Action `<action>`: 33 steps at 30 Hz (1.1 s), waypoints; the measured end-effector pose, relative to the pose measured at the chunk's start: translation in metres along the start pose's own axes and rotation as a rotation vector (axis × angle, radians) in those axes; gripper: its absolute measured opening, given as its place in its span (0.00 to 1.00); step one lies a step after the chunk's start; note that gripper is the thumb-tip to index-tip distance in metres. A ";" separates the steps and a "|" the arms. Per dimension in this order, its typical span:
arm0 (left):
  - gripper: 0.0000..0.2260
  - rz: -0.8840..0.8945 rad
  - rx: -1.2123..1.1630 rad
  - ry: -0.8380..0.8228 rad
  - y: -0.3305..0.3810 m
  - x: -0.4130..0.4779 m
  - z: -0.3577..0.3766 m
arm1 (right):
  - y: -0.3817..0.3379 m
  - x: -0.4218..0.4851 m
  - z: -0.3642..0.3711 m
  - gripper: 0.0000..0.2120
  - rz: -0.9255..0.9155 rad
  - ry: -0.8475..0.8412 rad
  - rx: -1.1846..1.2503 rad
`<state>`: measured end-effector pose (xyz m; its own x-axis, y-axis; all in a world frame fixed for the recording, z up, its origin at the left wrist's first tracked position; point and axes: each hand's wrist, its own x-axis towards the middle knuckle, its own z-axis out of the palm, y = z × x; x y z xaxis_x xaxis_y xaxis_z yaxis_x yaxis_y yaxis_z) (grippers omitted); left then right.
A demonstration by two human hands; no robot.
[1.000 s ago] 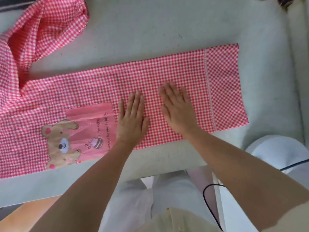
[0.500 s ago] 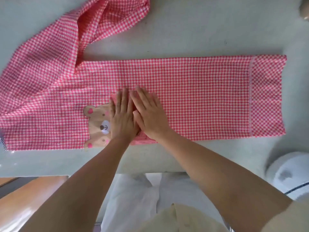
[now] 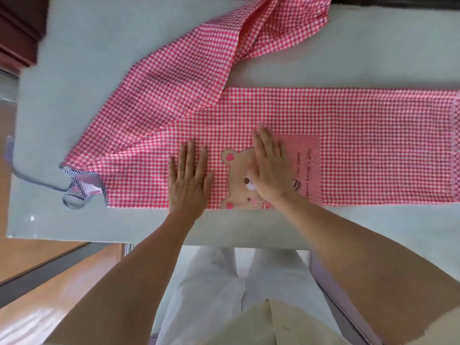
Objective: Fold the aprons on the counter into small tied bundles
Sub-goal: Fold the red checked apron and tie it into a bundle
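A pink-and-white gingham apron (image 3: 361, 135) lies folded into a long strip across the pale counter (image 3: 87, 58). A pink pocket with a bear patch (image 3: 239, 180) sits near its front edge. My left hand (image 3: 190, 180) presses flat on the cloth just left of the bear. My right hand (image 3: 270, 168) lies flat over the bear's right half and the pocket. An unfolded flap of the apron (image 3: 281, 26) trails toward the far edge. A striped-trimmed corner with a grey strap (image 3: 74, 192) lies at the strip's left end.
The counter's front edge (image 3: 99, 239) runs just below the apron, its left edge near a dark wooden cabinet (image 3: 17, 33). Wooden floor (image 3: 37, 257) shows at lower left. My white trousers (image 3: 236, 295) stand against the counter front.
Both hands have slid left along the strip, from its right part to the bear patch, and moved apart. The view shifted left, revealing the strap end.
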<state>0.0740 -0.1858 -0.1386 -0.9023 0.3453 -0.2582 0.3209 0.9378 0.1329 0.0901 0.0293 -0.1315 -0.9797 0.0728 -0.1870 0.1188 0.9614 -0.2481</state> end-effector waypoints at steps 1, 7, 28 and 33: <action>0.28 0.021 0.002 -0.003 -0.002 -0.001 0.001 | -0.026 0.003 0.005 0.29 -0.073 -0.017 0.028; 0.27 -0.140 -0.029 0.072 -0.075 -0.022 0.008 | -0.046 -0.007 0.032 0.28 -0.181 -0.076 -0.111; 0.25 -0.122 -0.130 0.083 -0.095 0.064 -0.067 | -0.070 0.134 -0.074 0.09 0.370 0.206 0.619; 0.20 -0.131 -0.225 0.149 -0.094 0.112 -0.091 | -0.054 0.190 -0.101 0.09 0.510 0.324 0.768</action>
<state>-0.0835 -0.2392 -0.0925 -0.9694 0.1974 -0.1462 0.1424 0.9365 0.3205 -0.1186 0.0177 -0.0579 -0.7645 0.6121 -0.2019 0.5014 0.3679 -0.7831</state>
